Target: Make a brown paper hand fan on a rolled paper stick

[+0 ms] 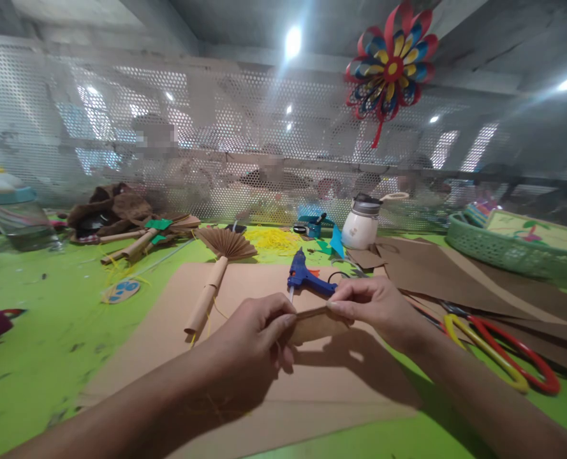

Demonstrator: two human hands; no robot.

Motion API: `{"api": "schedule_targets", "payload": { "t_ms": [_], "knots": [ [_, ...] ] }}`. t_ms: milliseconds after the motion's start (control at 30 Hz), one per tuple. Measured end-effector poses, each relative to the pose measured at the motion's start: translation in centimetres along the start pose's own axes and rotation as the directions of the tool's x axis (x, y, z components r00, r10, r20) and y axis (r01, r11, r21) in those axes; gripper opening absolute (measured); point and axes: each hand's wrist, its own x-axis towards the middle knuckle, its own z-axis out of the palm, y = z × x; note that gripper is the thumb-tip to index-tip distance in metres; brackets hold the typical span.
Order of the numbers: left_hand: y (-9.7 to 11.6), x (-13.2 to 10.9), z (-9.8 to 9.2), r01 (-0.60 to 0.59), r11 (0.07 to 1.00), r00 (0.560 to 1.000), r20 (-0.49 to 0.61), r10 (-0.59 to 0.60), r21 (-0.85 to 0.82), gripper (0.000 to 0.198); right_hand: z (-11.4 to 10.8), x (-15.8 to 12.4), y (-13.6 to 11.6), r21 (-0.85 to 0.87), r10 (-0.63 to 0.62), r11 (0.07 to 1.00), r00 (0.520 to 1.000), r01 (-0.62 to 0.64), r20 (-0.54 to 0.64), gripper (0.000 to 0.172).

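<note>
Between my two hands a small folded piece of brown paper (pixel 319 326) is stretched above a large brown paper sheet (pixel 168 357). My left hand (pixel 266 328) pinches its left end, thumb against fingers. The right end is pinched between the thumb and fingertips of my right hand (pixel 372 306). Just beyond the folded piece lies a blue hot glue gun (pixel 307 277), its nozzle pointing away and a glue stick at its back. To the left, a rolled brown paper tube (pixel 206 296) lies with a pleated paper fan (pixel 226 243) at its far end.
Red-and-yellow-handled scissors (pixel 493 350) lie by my right forearm, near stacked brown paper (pixel 421 274). At the back stand a white jar (pixel 360 223) and yellow shreds (pixel 273 240). A green basket (pixel 517 248) is far right, a water container (pixel 18 220) far left. A perforated screen (pixel 206 140) borders the table.
</note>
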Motion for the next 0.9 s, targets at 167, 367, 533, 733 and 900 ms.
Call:
{"api": "schedule_targets", "payload": {
  "t_ms": [167,367,533,733,900],
  "knots": [
    [-0.7,0.1,0.1,0.032,0.998,0.997,0.066,-0.029,-0.046,0.025,-0.4,0.3,0.5,-0.063,-0.016,0.998,1.000,0.016,0.001,0.014],
    [0.2,0.4,-0.3,0.049,0.976,0.998,0.035,-0.043,-0.213,0.025,-0.3,0.0,0.0,0.037,-0.025,0.999,1.000,0.025,-0.019,0.018],
    [0.8,0.3,-1.1,0.044,0.924,0.978,0.206,0.038,-0.380,0.024,-0.1,-0.7,-0.5,0.403,-0.058,0.914,0.998,0.040,0.034,0.018],
    [0.0,-0.5,-0.2,0.308,0.778,0.872,0.489,-0.001,-0.548,0.025,0.9,-1.9,-1.4,0.294,-0.052,0.954,0.928,-0.063,0.368,0.024],
    [-0.4,-1.4,1.8,0.341,0.700,0.899,0.435,-0.049,-0.627,0.021,1.8,-2.1,-2.0,0.245,-0.145,0.967,0.937,0.067,0.317,0.006]
  ]
}}
